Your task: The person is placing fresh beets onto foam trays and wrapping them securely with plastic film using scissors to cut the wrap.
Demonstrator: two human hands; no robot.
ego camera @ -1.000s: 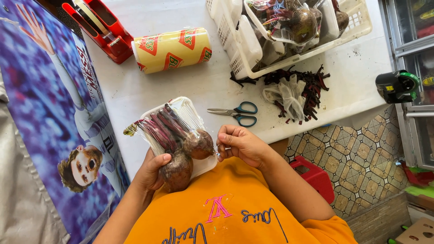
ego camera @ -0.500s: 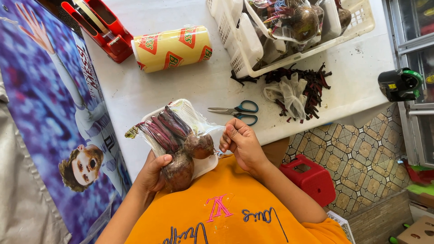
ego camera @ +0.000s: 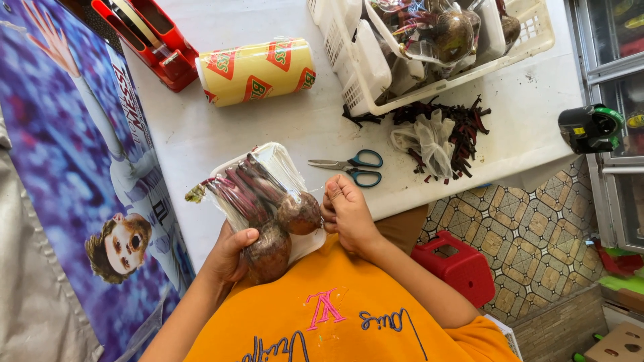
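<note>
A white foam tray (ego camera: 305, 247) wrapped in clear film holds two beetroots (ego camera: 285, 231) with long purple stalks (ego camera: 245, 191). It sits at the near edge of the white table (ego camera: 201, 134). My left hand (ego camera: 231, 255) grips the tray's near left side, thumb against the lower beetroot. My right hand (ego camera: 347, 216) has its fingers closed on the film at the tray's right edge, beside the upper beetroot. Blue-handled scissors (ego camera: 352, 167) lie on the table just beyond my right hand.
A yellow and red roll of cling film (ego camera: 258, 70) and a red tape dispenser (ego camera: 151, 37) lie at the far left. A white basket (ego camera: 376, 67) with wrapped beetroots stands at the back. Cut stalks and a plastic scrap (ego camera: 436, 134) lie right. A red stool (ego camera: 456, 265) stands below.
The tray has shifted slightly toward me and tilted. My right hand moved in to the tray's right edge and closed on the film.
</note>
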